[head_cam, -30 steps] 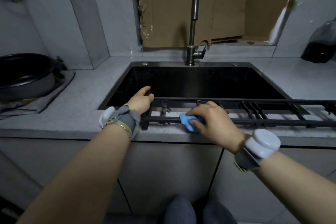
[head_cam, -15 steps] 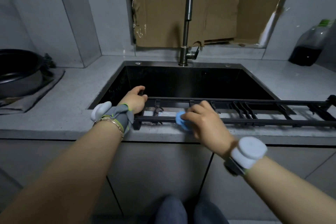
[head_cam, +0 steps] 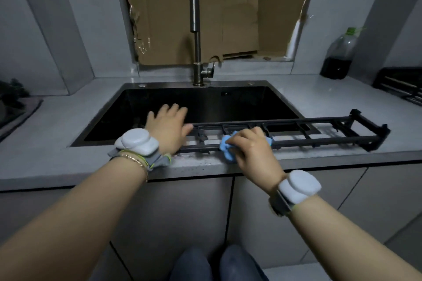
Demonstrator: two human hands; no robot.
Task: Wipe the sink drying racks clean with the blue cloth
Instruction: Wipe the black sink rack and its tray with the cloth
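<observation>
A long black wire drying rack (head_cam: 319,134) lies along the front rim of the black sink (head_cam: 205,102), its right end reaching onto the counter. My right hand (head_cam: 253,150) grips the bunched blue cloth (head_cam: 226,148) against the rack's front rail, left of its middle. My left hand (head_cam: 169,125) rests palm down over the rack's left end, fingers spread and fairly straight above the sink's edge; the rack end beneath it is hidden.
A tall steel tap (head_cam: 196,36) rises behind the sink, with cardboard (head_cam: 205,11) over the window. A bottle of dark liquid (head_cam: 338,57) stands at the back right. Another black rack (head_cam: 404,89) lies at the far right, a grey cloth (head_cam: 16,114) at the left.
My left hand has let go of the rack's left end and now lies flat over it with fingers spread. My right hand stays with the cloth on the front rail.
</observation>
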